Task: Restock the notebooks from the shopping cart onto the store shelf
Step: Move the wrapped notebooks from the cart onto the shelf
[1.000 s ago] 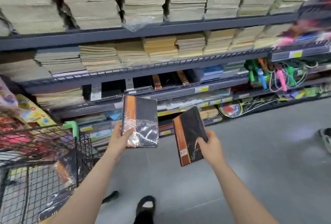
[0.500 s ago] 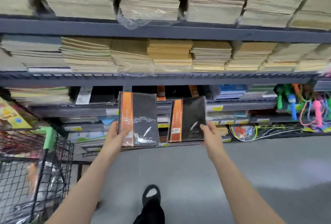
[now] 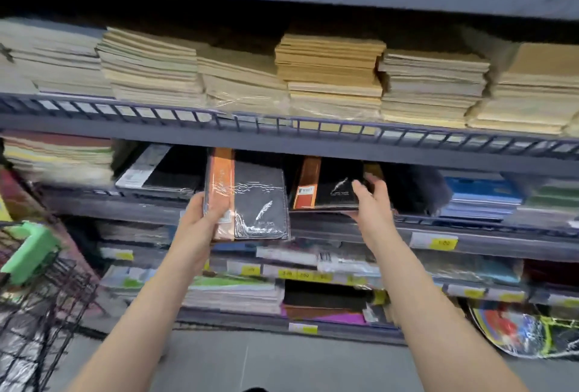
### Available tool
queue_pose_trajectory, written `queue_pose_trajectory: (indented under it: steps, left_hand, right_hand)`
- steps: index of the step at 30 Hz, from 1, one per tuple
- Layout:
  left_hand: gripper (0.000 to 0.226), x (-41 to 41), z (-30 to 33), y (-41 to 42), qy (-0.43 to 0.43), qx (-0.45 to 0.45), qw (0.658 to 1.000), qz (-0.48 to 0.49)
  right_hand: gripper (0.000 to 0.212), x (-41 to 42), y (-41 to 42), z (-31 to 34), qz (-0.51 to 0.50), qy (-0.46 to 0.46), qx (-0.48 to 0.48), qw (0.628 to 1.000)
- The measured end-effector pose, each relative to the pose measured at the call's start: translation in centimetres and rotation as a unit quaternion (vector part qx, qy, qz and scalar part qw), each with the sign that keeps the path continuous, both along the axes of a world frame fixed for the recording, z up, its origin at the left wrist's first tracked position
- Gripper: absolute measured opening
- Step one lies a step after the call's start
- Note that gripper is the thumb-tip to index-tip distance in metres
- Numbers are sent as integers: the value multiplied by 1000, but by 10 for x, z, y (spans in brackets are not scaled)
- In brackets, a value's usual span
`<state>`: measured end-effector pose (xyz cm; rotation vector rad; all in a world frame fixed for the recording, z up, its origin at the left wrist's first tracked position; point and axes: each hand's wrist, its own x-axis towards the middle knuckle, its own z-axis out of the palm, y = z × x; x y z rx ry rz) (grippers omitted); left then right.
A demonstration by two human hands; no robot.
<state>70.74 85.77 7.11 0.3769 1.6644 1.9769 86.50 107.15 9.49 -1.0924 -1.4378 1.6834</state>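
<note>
My left hand (image 3: pixel 205 217) grips a shrink-wrapped black notebook with an orange spine (image 3: pixel 250 200), held upright just in front of the middle shelf (image 3: pixel 438 228). My right hand (image 3: pixel 371 203) holds a second black and orange notebook (image 3: pixel 329 188) by its right edge, tilted nearly flat and pushed partly into the shelf opening, above the shelf's front rail. Other dark notebooks (image 3: pixel 169 172) lie on that shelf to the left. The black wire shopping cart (image 3: pixel 47 297) with a green handle stands at the lower left.
Stacks of tan exercise books (image 3: pixel 332 75) fill the shelf above. Blue notebooks (image 3: pixel 479 194) sit right of my right hand. Lower shelves hold coloured pads and yellow price tags (image 3: pixel 443 242). Wrapped goods fill the cart. Grey floor lies below.
I have moved closer to the shelf. Both hands rose and went forward; the right notebook tipped flat and entered the shelf opening, while the left notebook stays upright in front.
</note>
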Motion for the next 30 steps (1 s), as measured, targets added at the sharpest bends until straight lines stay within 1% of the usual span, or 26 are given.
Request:
queue_pose_trajectory:
  steps: [1, 3, 4, 5, 7, 8, 12, 15, 17, 21, 25, 27, 28, 30]
  left_hand:
    - [26, -4, -2, 8, 17, 19, 1000, 4]
    - [17, -9, -9, 21, 48, 45, 998, 14]
    - [12, -10, -10, 26, 62, 60, 996, 20]
    - [8, -11, -11, 30, 70, 73, 995, 24]
    - [11, -11, -16, 36, 81, 93, 992, 27]
    - [14, -11, -20, 37, 88, 97, 991, 29]
    - [18, -13, -29, 35, 106, 109, 987, 48]
    - [24, -12, -27, 32, 100, 113, 987, 46]
    - [24, -11, -24, 30, 98, 114, 988, 37]
    - [22, -12, -26, 35, 101, 109, 988, 28]
    - [23, 1, -32, 47, 76, 105, 992, 4]
    - [23, 8, -35, 50, 75, 99, 992, -14]
    - [22, 12, -36, 52, 76, 93, 993, -20]
    - [20, 22, -35, 55, 78, 83, 993, -34]
  right_hand:
    - [38, -6, 7, -4, 4, 7, 11, 1000]
    - [43, -11, 16, -10, 32, 25, 52, 998]
    - [48, -11, 20, -13, 55, 20, 100, 993]
    - [54, -10, 22, -16, 77, -18, 172, 982]
    - [59, -3, 26, -26, 83, -123, 312, 938]
    - [57, 0, 27, -32, 77, -151, 353, 920]
    - [37, 1, 24, -57, 60, -207, 457, 863]
    - [35, -2, 20, -69, 17, -261, 524, 811]
    - [35, -5, 19, -71, 11, -282, 549, 786]
    - [34, -8, 26, -72, 32, -302, 554, 775]
    - [35, -6, 30, -78, 52, -320, 555, 766]
    - [38, -3, 27, -77, 57, -300, 561, 769]
    - [38, 1, 22, -76, 55, -258, 557, 787]
    - [37, 18, 4, -75, 55, -127, 502, 853]
